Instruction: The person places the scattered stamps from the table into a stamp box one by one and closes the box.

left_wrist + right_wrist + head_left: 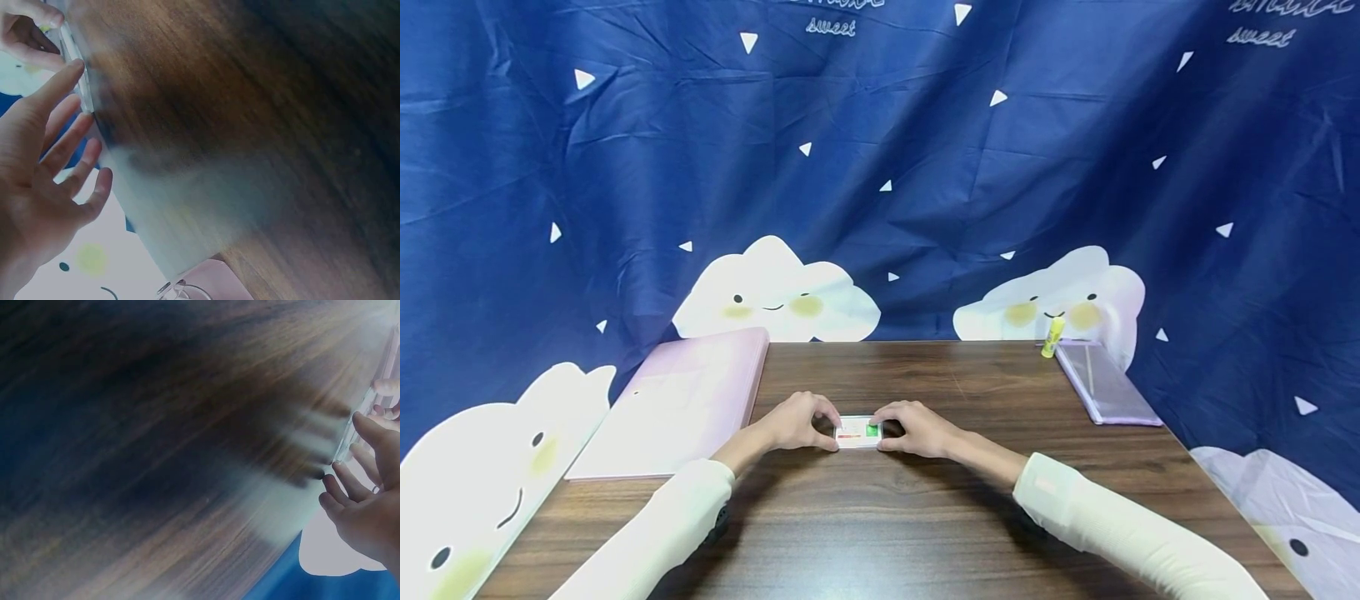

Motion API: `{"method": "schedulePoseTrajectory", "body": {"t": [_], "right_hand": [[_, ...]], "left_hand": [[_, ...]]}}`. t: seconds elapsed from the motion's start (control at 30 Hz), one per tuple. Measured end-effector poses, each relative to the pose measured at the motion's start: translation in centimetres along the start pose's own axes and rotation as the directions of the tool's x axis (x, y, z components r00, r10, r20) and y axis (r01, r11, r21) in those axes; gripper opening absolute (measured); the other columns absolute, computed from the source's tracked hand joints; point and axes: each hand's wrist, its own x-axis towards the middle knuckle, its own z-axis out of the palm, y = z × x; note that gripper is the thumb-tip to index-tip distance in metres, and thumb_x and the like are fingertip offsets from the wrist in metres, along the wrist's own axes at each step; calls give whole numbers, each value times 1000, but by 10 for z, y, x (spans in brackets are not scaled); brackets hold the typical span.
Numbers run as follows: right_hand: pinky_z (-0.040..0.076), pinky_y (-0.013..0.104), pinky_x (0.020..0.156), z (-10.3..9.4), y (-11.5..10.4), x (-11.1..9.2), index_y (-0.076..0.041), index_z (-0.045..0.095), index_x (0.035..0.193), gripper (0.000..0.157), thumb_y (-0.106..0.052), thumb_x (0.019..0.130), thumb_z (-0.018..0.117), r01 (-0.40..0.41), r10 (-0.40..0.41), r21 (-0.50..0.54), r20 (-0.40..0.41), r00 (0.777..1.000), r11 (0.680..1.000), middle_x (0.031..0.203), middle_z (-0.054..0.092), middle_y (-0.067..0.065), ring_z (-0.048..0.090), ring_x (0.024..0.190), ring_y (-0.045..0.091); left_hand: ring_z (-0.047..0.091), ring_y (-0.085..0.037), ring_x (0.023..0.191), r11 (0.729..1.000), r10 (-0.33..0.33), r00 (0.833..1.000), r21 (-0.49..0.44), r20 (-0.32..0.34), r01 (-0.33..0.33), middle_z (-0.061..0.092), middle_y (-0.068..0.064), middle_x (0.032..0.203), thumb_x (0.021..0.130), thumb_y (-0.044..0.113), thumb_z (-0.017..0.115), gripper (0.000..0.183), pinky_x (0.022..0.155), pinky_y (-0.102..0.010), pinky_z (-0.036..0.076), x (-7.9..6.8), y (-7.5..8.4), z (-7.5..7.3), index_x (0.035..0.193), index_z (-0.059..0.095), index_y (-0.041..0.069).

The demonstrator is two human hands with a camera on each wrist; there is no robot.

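A small flat white case (853, 434) with red and green print lies on the dark wooden table (857, 533), near the middle of the head view. My left hand (797, 422) pinches its left end, the thumb at the near corner and the fingers at the far one. At the right end, my right hand (919, 428) grips it the same way. Both wrist views show the case only as a thin pale edge: the left wrist view past my left thumb (59, 84), the right wrist view beside my right fingers (353, 487). Its underside is hidden.
A pale pink binder (692, 396) lies at the left; metal rings (181, 289) show beside its pink edge in the left wrist view. At the back right a yellow glue stick (1052, 338) stands near a purple-edged flat case (1108, 385). Behind hangs a blue curtain (880, 167).
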Motion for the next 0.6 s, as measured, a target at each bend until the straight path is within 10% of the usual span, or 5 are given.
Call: {"method": "schedulePoseTrajectory", "body": {"t": [0.6], "right_hand": [[49, 45, 104, -1, -3, 0, -8, 71, 127, 36, -21, 94, 79, 0, 0, -6, 8, 1000, 1000, 134, 67, 10, 62, 126, 28]], "left_hand": [[61, -16, 91, 999, 11, 1000, 31, -7, -11, 75, 3, 108, 76, 27, 94, 29, 83, -35, 48, 0, 3, 0, 98, 80, 15]]}}
